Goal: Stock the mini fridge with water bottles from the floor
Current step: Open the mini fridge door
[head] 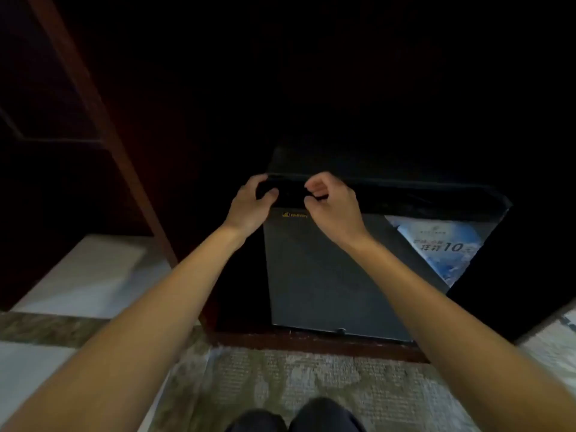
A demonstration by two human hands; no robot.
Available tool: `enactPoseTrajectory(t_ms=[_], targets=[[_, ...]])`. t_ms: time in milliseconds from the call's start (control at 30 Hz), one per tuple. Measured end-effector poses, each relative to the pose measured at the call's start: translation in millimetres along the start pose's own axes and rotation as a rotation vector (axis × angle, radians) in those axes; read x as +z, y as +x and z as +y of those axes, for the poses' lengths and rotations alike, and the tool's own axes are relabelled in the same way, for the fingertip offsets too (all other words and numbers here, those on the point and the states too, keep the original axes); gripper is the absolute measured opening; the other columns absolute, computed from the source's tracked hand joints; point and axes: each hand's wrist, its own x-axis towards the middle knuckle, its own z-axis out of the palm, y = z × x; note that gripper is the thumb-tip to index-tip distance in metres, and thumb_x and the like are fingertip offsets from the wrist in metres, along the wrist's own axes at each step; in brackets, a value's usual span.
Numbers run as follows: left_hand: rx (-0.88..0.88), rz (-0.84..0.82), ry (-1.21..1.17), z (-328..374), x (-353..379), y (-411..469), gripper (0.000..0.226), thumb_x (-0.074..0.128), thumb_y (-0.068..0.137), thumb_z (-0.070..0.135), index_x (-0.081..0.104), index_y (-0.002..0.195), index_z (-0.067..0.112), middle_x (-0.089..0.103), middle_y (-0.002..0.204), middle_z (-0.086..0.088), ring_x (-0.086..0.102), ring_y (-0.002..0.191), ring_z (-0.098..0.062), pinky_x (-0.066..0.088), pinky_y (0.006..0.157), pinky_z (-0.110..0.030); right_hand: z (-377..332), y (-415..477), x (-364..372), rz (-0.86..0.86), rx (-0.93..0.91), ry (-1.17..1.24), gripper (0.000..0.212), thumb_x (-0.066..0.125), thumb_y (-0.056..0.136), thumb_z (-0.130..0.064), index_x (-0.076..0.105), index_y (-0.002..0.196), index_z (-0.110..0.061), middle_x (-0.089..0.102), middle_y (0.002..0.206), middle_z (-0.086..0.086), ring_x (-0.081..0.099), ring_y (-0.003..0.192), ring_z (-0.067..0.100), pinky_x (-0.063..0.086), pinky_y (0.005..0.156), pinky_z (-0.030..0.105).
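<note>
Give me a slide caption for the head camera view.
The left hand grips the top edge of the grey mini fridge door, the right hand curled beside it.

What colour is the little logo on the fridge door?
The logo is yellow-gold, set on the dark grey fridge door; the head view shows it.
</note>
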Motion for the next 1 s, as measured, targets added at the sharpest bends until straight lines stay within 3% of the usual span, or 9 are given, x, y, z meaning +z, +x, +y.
enactPoseTrajectory(t_ms=[100, 167, 267, 567, 633, 767, 1000], targets=[[0.086, 0.022, 0.021, -15, 19, 3, 0.042, 0.042, 0.097, 0.036, 0.04, 0.137, 0.028, 0.039, 0.145, -0.006, 0.041, 0.131, -0.022, 0.032, 0.097, -0.025, 21, -3, 11, 0.071, -0.118, -0.138, 0.024, 0.054, 0.087, -0.009, 0.057, 0.11, -0.007, 0.055, 0.112, 0.003, 0.051, 0.106, 0.015, 0.041, 0.089, 0.021], [0.084, 0.035, -0.013, -18, 25, 6, 0.041, 0.039, 0.098, 0.035, 0.038, 0.139, 0.028, 0.038, 0.145, -0.006, 0.039, 0.133, -0.022, 0.032, 0.099, -0.026, 27, -5, 12, 0.033, -0.144, -0.213, 0.031, 0.052, 0.088, -0.009, 0.055, 0.118, -0.006, 0.053, 0.124, 0.007, 0.046, 0.118, 0.019, 0.033, 0.091, 0.018], [0.036, 0.021, -0.044, -17, 25, 8, 0.042, 0.036, 0.098, 0.038, 0.038, 0.139, 0.029, 0.039, 0.145, -0.004, 0.039, 0.134, -0.023, 0.034, 0.104, -0.031, 28, -6, 9, -0.051, -0.168, -0.353, 0.04, 0.048, 0.089, -0.009, 0.049, 0.129, -0.006, 0.05, 0.133, 0.008, 0.041, 0.125, 0.023, 0.033, 0.1, 0.027], [-0.057, 0.0, -0.005, -1, 17, 7, 0.037, 0.038, 0.098, 0.035, 0.043, 0.134, 0.028, 0.04, 0.145, -0.005, 0.044, 0.128, -0.026, 0.038, 0.106, -0.039, 20, -7, 0, -0.238, -0.078, -0.357, 0.052, 0.044, 0.093, -0.004, 0.034, 0.143, -0.009, 0.032, 0.147, 0.006, 0.026, 0.137, 0.023, 0.026, 0.111, 0.03], [-0.066, 0.018, 0.011, -1, 17, 3, 0.035, 0.037, 0.098, 0.034, 0.045, 0.13, 0.025, 0.043, 0.142, -0.008, 0.047, 0.125, -0.029, 0.041, 0.104, -0.04, 18, -11, -4, -0.262, -0.053, -0.349, 0.053, 0.043, 0.092, -0.002, 0.034, 0.144, -0.01, 0.031, 0.147, 0.004, 0.024, 0.137, 0.022, 0.026, 0.11, 0.028], [-0.025, 0.098, 0.072, -4, 16, -19, 0.022, 0.033, 0.099, 0.027, 0.048, 0.112, 0.019, 0.047, 0.13, -0.011, 0.048, 0.103, -0.025, 0.036, 0.08, -0.033, 14, -23, -7, -0.248, -0.038, -0.357, 0.043, 0.046, 0.092, -0.008, 0.046, 0.135, -0.016, 0.036, 0.136, 0.003, 0.03, 0.129, 0.023, 0.027, 0.105, 0.029], [0.037, 0.134, 0.06, -7, 7, -86, 0.014, 0.042, 0.093, 0.028, 0.05, 0.102, 0.021, 0.049, 0.124, -0.014, 0.046, 0.092, -0.022, 0.035, 0.078, -0.031, 0, -79, -13, -0.167, -0.059, -0.272, 0.033, 0.053, 0.091, -0.02, 0.057, 0.123, -0.011, 0.042, 0.132, 0.009, 0.036, 0.127, 0.025, 0.029, 0.107, 0.032]])
